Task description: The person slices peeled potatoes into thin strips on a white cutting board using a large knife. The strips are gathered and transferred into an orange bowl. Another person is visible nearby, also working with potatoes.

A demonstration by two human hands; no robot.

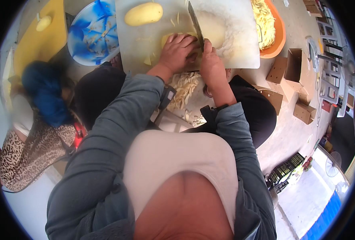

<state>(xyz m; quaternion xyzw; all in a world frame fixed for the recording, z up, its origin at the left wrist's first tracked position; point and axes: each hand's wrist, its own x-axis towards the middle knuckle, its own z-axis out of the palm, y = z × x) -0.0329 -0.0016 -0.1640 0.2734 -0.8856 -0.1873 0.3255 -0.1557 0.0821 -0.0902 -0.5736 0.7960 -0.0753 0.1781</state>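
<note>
My right hand (213, 68) grips a knife (196, 22) by its handle, with the blade standing over the white cutting board (241, 56). Just left of the blade, my left hand (178, 53) presses with curled fingers on a yellow cut potato (168, 40), which is mostly hidden under it. A whole peeled potato (144, 14) lies farther left on the board. Thin yellow pieces are scattered near my left hand, and the board's right half looks wet and whitish. Below the board, between my knees, pale peelings or slices (185, 90) lie in a heap.
An orange bowl (280, 36) of yellow shreds stands right of the board. To the left are a blue-and-white basin (93, 34) and a yellow board (51, 24) with a small peeled potato. Another person sits close at left. Cardboard boxes (295, 66) stand on the floor at right.
</note>
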